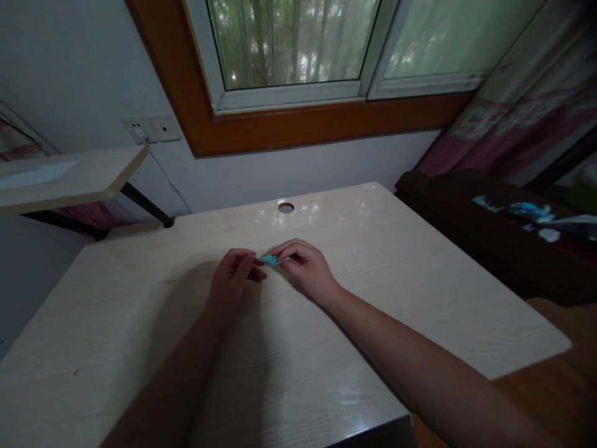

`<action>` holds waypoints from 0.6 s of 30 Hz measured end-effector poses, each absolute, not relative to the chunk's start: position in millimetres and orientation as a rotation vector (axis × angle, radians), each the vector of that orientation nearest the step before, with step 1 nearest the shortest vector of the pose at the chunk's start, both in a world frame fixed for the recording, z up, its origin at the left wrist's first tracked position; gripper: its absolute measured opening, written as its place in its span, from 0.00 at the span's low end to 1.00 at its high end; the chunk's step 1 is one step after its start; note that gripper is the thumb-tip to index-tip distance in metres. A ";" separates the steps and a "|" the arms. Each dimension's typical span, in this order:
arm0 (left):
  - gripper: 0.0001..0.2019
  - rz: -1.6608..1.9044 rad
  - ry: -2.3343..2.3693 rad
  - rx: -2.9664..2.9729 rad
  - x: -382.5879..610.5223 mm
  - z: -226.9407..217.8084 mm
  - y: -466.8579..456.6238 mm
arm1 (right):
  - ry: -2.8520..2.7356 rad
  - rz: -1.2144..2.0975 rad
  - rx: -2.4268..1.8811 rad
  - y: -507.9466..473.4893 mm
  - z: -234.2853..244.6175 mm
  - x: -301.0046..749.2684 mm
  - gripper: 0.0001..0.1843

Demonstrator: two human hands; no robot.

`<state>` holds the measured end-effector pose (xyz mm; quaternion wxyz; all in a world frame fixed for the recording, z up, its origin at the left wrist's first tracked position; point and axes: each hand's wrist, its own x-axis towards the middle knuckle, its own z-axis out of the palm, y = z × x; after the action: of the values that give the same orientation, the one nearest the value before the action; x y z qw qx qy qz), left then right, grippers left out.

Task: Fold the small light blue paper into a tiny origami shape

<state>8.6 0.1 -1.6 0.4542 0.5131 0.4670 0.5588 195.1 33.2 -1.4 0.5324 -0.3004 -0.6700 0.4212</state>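
A small light-blue folded piece of paper (270,259) lies low over the pale wooden desk (140,311), near its middle. My left hand (236,274) pinches its left end with curled fingers. My right hand (305,266) grips its right end, fingers pressed together over it. Both hands rest on or just above the desktop, and most of the paper is hidden between the fingertips.
A round cable hole (286,207) sits near the desk's far edge. A shelf (69,177) on black brackets juts out at the left, below a wall socket (152,129). A dark cabinet (489,236) with small items stands at the right. The window is behind the desk.
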 end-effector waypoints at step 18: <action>0.12 1.421 1.232 1.355 6.7 -5.8 3.1 | -1.656 0.878 -0.715 31.1 3.8 197.3 0.12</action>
<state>6.7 3.1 -5.8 0.4002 0.5359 0.4870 0.5617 197.3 31.1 3.8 0.5376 -0.3005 -0.6960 0.3691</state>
